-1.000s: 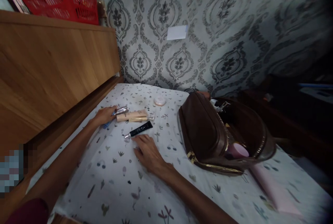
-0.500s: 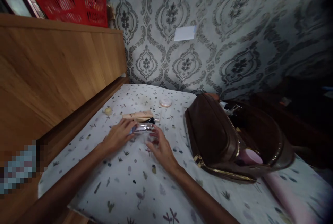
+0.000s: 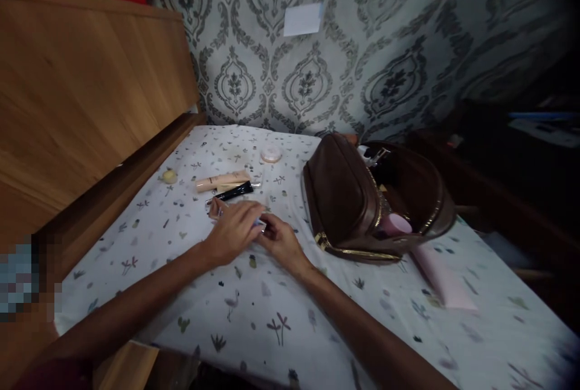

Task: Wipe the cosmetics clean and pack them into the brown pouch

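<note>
My left hand point(image 3: 235, 230) and my right hand point(image 3: 283, 242) meet over the patterned cloth, fingers closed around a small clear, shiny item point(image 3: 261, 225). Most of that item is hidden by the fingers, so its kind does not show. Just beyond my left hand lie a beige squeeze tube point(image 3: 222, 181) and a slim black tube point(image 3: 233, 192) with a silvery end. A small brownish piece point(image 3: 216, 207) pokes out beside my left knuckles. Farther back sits a round, pale compact point(image 3: 270, 155).
An open brown makeup bag point(image 3: 339, 196) stands at right, with a pink item point(image 3: 397, 224) inside. Pink material point(image 3: 446, 284) lies beside it. A small yellowish object point(image 3: 169, 176) rests at left near the wooden cabinet point(image 3: 104, 63). Patterned wallpaper point(image 3: 308, 81) rises behind.
My hands have come closer together, covering most of the clear item that showed between them. The view has shifted, and the black tube and brownish piece now show more plainly.
</note>
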`<state>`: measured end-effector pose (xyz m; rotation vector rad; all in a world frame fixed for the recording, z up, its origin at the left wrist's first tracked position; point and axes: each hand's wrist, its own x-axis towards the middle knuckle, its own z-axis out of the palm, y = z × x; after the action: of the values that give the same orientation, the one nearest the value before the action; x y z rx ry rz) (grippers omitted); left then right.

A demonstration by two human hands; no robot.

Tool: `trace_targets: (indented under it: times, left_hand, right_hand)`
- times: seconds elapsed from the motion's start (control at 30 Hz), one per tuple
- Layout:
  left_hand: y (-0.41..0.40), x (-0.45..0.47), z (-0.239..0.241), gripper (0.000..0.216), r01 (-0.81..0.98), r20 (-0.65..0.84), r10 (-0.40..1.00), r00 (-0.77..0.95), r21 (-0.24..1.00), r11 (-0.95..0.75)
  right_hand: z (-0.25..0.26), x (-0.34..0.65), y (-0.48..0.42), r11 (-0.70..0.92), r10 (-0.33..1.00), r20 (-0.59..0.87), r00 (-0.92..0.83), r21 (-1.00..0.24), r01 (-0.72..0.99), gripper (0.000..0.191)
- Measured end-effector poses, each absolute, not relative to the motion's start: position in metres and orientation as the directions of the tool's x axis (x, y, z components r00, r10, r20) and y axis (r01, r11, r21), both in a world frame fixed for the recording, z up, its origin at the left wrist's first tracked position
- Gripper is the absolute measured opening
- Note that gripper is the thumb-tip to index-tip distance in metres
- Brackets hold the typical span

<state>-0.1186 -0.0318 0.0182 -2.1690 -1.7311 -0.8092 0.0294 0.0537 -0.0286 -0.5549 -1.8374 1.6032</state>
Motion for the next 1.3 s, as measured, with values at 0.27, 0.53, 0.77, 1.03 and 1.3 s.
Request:
trace_targets:
  times: [0.27,0.53,0.77,1.03,1.3]
  left_hand:
    - [-0.021,-0.144,0.011,0.032,0.970,0.458,0.871,0.177,0.068,-0.232]
    - [-0.019,-0.173,0.018,0.040,0.979,0.375,0.927,0.004,0.188,-0.080]
    - [-0.020,-0.176,0.016,0.039,0.970,0.359,0.929,-0.084,0.245,-0.007]
    - [-0.032,-0.182,0.026,0.038,0.937,0.495,0.812,-0.310,0.303,0.173]
    - [-0.029,-0.120,0.023,0.021,0.970,0.687,0.711,0.151,0.035,-0.240]
  right_hand:
    - [-0.033,0.033,0.053,0.018,0.739,0.084,-0.668,-0.994,-0.105,0.046]
    - [-0.032,0.040,0.056,-0.053,0.740,0.030,-0.671,-0.993,-0.103,0.051]
    - [-0.030,0.046,0.061,0.032,0.718,0.104,-0.689,-0.993,-0.116,0.052]
    - [-0.024,0.052,0.063,0.243,0.689,0.267,-0.674,-0.961,-0.133,0.042]
    - [-0.017,0.052,0.052,0.446,0.680,0.336,-0.652,-0.895,0.004,0.039]
